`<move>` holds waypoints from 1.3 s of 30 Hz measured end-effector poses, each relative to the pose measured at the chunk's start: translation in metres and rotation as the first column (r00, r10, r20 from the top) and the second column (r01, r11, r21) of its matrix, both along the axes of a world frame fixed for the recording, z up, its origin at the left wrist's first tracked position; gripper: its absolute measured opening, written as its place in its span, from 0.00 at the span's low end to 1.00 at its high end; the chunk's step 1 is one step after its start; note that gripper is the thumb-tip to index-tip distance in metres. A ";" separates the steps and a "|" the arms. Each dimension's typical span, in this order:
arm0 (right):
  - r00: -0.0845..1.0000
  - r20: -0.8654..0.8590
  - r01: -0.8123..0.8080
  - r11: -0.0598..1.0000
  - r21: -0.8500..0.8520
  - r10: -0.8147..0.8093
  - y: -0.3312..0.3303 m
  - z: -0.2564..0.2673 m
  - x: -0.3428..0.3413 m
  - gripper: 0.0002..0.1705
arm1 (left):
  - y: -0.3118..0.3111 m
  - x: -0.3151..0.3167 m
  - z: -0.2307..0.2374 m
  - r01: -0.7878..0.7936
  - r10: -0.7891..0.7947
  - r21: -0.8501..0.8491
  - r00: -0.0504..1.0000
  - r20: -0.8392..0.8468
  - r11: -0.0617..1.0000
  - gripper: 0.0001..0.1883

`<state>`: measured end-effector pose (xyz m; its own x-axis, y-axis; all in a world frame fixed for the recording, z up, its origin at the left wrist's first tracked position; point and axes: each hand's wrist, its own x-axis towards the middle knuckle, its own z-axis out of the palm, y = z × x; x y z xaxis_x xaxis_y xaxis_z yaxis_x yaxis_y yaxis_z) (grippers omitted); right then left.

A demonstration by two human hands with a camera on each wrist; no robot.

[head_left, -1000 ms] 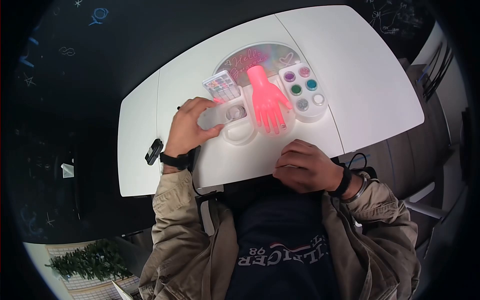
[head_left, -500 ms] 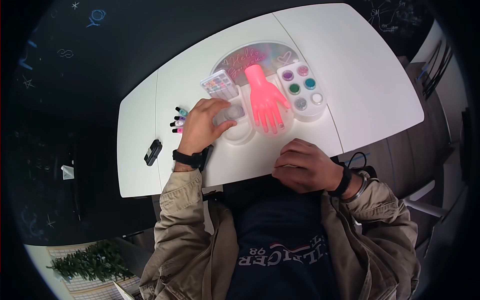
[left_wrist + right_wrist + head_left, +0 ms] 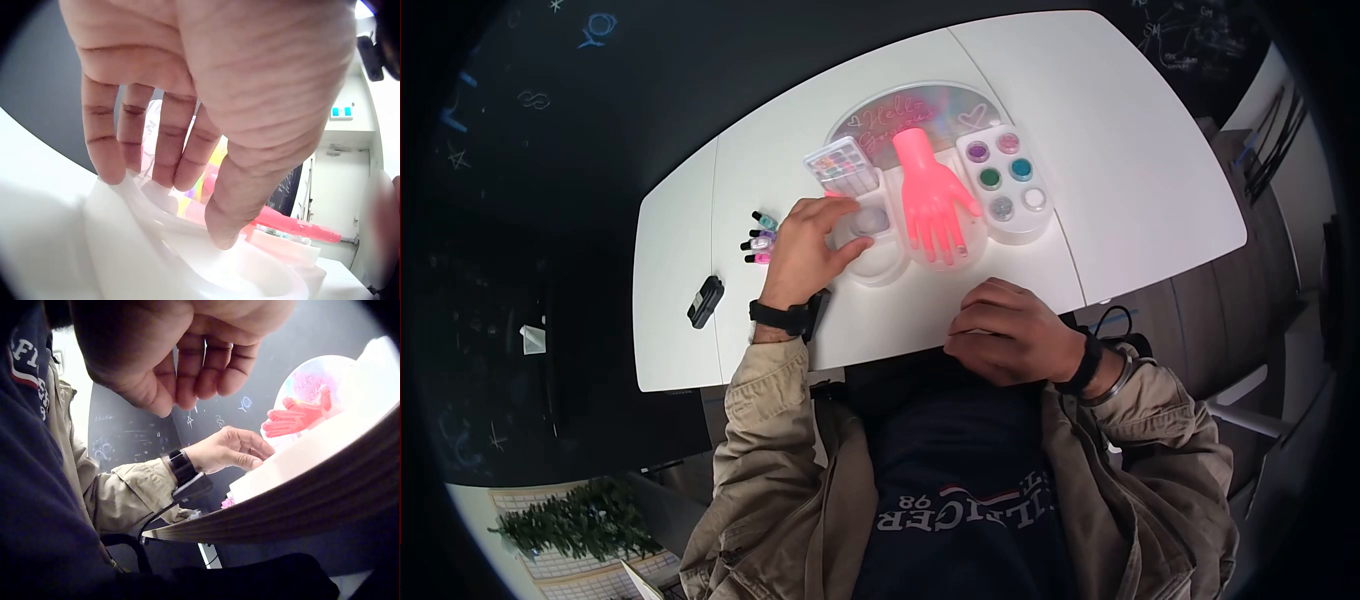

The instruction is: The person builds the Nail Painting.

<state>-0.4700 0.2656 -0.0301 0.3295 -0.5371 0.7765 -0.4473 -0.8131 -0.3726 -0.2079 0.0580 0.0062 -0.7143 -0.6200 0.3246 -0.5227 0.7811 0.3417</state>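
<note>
In the head view my left hand (image 3: 805,250) reaches over the left part of the white tray (image 3: 882,272), its fingers and thumb bent around a translucent lid (image 3: 866,222) that lies over a compartment. The left wrist view has the hand (image 3: 206,112) with fingertips on the pale rim and the thumb lower on the near side. Beside the lid a pink model hand (image 3: 932,190) points its fingers toward me. My right hand (image 3: 1012,335) hangs loosely curled at the table's front edge and holds nothing.
Several small bottles (image 3: 762,244) and a black object (image 3: 706,301) lie left of the tray. A clear case (image 3: 842,168) leans upright at its back left. To the right sits a holder of colored pots (image 3: 1006,180); an oval "Hello Gorgeous" panel (image 3: 888,112) stands behind.
My left hand has moved right with the translucent lid, which now lies over the compartment, and the bottles have come into view. My right hand has stayed in place.
</note>
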 end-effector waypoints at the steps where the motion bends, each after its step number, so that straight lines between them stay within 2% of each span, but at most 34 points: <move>1: 1.000 0.000 -0.001 1.000 0.000 0.001 0.000 0.000 0.000 0.12 | 0.001 0.000 0.001 -0.010 0.010 0.018 1.000 -0.007 1.000 0.26; 4: 1.000 -0.006 0.004 1.000 -0.001 -0.004 0.000 0.000 -0.001 0.12 | -0.006 0.002 -0.004 0.006 -0.006 -0.004 1.000 -0.022 1.000 0.28; 13: 1.000 -0.017 0.001 1.000 0.006 -0.001 -0.001 0.002 -0.002 0.12 | -0.004 0.000 -0.005 -0.129 0.132 0.127 0.991 -0.021 0.984 0.30; 16: 1.000 -0.019 -0.004 1.000 0.014 0.004 -0.001 0.001 -0.002 0.12 | -0.009 0.002 -0.011 -0.074 0.082 0.094 0.994 -0.076 0.993 0.31; 19: 1.000 -0.013 -0.004 1.000 0.014 0.004 -0.001 0.002 -0.002 0.12 | -0.005 0.001 -0.004 -0.105 0.109 0.131 0.994 -0.026 0.986 0.30; 31: 1.000 -0.010 0.008 1.000 0.004 -0.008 -0.002 0.001 -0.002 0.11 | -0.008 0.007 -0.007 -0.050 0.054 0.065 0.997 -0.061 0.997 0.29; 34: 1.000 -0.014 0.015 1.000 -0.007 -0.015 -0.002 0.001 -0.001 0.12 | -0.010 0.019 0.010 -0.223 0.234 0.133 0.969 -0.074 0.966 0.27; 35: 1.000 -0.014 0.014 1.000 -0.005 -0.014 -0.002 0.001 -0.002 0.12 | -0.017 0.031 0.008 -0.225 0.230 0.046 0.962 -0.145 0.973 0.21; 37: 1.000 -0.013 0.010 1.000 -0.004 -0.010 -0.002 0.001 -0.002 0.12 | -0.026 0.054 0.016 -0.343 0.363 0.130 0.912 -0.189 0.930 0.15; 39: 1.000 -0.013 0.009 1.000 -0.003 -0.009 -0.002 0.001 -0.002 0.13 | -0.028 0.074 0.021 -0.420 0.432 0.100 0.874 -0.222 0.902 0.13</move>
